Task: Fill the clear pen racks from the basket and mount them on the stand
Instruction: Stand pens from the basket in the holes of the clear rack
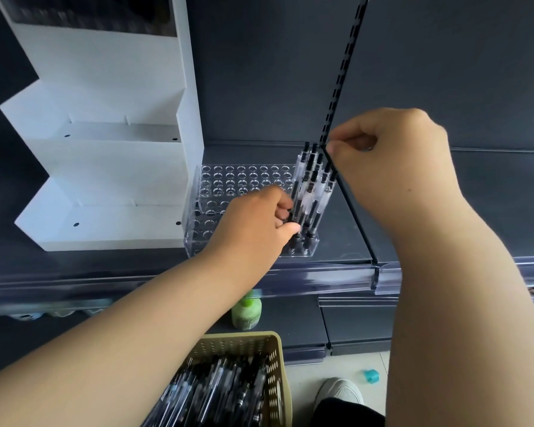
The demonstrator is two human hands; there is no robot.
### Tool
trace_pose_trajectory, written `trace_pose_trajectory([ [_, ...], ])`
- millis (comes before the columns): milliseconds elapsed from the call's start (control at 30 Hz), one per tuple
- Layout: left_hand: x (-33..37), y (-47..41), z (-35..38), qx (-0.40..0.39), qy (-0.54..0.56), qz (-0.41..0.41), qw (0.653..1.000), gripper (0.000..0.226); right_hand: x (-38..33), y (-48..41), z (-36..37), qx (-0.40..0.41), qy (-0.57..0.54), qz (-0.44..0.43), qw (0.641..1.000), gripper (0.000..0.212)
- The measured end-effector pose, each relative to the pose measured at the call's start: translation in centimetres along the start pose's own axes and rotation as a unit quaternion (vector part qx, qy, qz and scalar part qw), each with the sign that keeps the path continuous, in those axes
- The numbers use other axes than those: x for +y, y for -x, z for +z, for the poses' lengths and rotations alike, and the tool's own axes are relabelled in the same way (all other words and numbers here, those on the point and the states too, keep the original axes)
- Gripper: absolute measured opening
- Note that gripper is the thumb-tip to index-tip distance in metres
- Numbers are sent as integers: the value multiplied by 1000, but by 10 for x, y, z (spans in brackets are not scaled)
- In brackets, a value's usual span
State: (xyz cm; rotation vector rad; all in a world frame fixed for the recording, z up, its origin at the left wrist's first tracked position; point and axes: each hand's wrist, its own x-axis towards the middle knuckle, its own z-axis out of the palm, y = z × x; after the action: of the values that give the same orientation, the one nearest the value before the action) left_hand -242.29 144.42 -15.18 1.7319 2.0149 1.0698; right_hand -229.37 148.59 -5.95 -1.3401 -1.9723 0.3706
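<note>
**Both hands on the pens at the rack**

Head view: a clear rack [228, 180] sits on a dark shelf [336, 235], touching the right side of a white stepped stand [105, 180]. Most of its holes are empty. A cluster of pens [309, 192] stands upright at its right end. The left hand [253, 223] curls its fingers and thumb round the lower barrels of that cluster. The right hand [392, 155] is above it, thumb and forefinger narrowed to a pinch on the top of the rightmost pens. Below the shelf, a beige basket [278, 380] holds many more pens. A green bottle [246, 314] stands just behind it.
</note>
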Motion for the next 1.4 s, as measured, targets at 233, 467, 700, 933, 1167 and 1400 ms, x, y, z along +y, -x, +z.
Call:
trace_pose_trajectory([
  [233, -35, 76, -63, 6, -106, -22, 994, 27, -25, 23, 7, -22, 35, -60, 997, 14],
  [467, -65, 187, -104, -93, -277, -117, 949, 37, -35, 121, 60, -295, 184, -144, 927, 21],
  [700, -83, 219, -99, -157, -274, -154, 936, 31, -27, 195, 99, -421, 244, -85, 870, 22],
  [933, -103, 232, -68, -267, -306, -214, 888, 28, -11, 253, 138, -472, 259, 24, 842, 27],
  [1167, -126, 216, -38, -319, -312, -259, 857, 31, 0, 267, 167, -392, 229, 70, 888, 25],
  [1400, -149, 208, -9, -299, -282, -318, 854, 51, 10, 250, 197, -392, 263, 117, 874, 28],
])
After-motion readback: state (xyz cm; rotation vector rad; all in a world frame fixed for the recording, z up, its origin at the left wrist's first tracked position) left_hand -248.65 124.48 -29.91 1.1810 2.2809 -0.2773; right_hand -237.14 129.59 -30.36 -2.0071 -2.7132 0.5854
